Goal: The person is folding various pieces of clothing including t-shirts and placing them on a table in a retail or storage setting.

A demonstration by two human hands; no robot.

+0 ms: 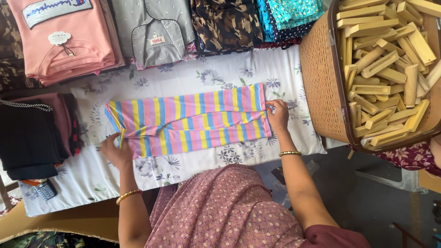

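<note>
A pair of striped leggings (188, 121) in pink, yellow and blue lies flat and folded lengthwise on a white floral sheet (216, 73). My left hand (117, 149) pinches the leggings' left end near the lower corner. At the opposite end, my right hand (277, 115) grips the edge of the fabric, fingers curled around it. Both wrists wear gold bangles.
Folded clothes line the far edge: a pink stack (69, 41), a grey garment (154, 32), camouflage fabric (227, 23), teal prints (291, 14). Dark folded clothes (32, 138) sit left. A woven basket (321, 82) of wooden blocks stands right. A small phone (45, 189) lies near left.
</note>
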